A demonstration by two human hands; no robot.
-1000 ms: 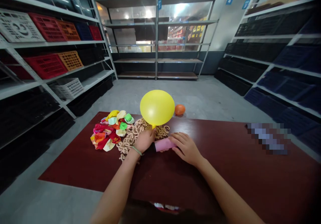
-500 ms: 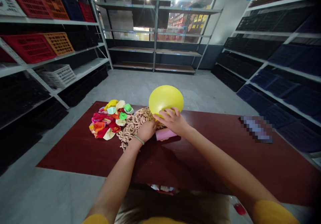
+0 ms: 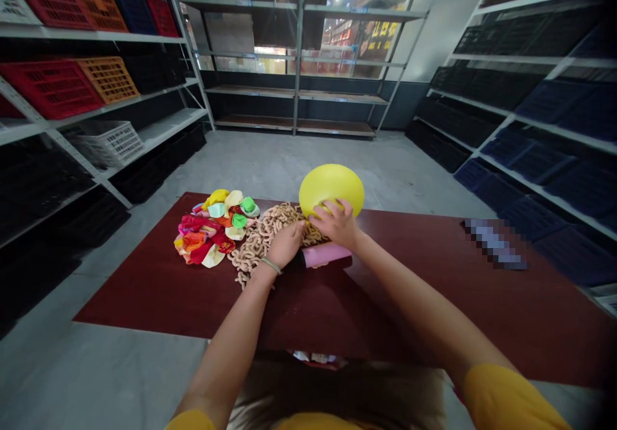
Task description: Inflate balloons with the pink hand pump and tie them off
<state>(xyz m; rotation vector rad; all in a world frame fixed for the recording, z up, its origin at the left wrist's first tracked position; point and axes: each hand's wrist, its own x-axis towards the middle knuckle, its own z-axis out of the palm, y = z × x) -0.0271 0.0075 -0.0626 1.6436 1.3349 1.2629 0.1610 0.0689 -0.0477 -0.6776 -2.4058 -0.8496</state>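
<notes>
Metal shelving (image 3: 168,121) holding plastic crates (image 3: 53,88) flanks a dark red tabletop (image 3: 409,314). Left of centre on the tabletop lies a heap of deflated balloons (image 3: 205,240) in mixed colours, just beside a pile of tan rubber rings (image 3: 263,243). A pink cylinder (image 3: 328,255) lies near the rings, its dark end toward them. Above the rings, an inflated yellow balloon (image 3: 330,186) is held at its lower part by the right hand (image 3: 337,223), fingers curled closed around it. The left hand (image 3: 288,245) rests on the rings beside the cylinder's dark end; whether it is closed on anything cannot be told. A thin pale band (image 3: 271,265) circles the left wrist.
</notes>
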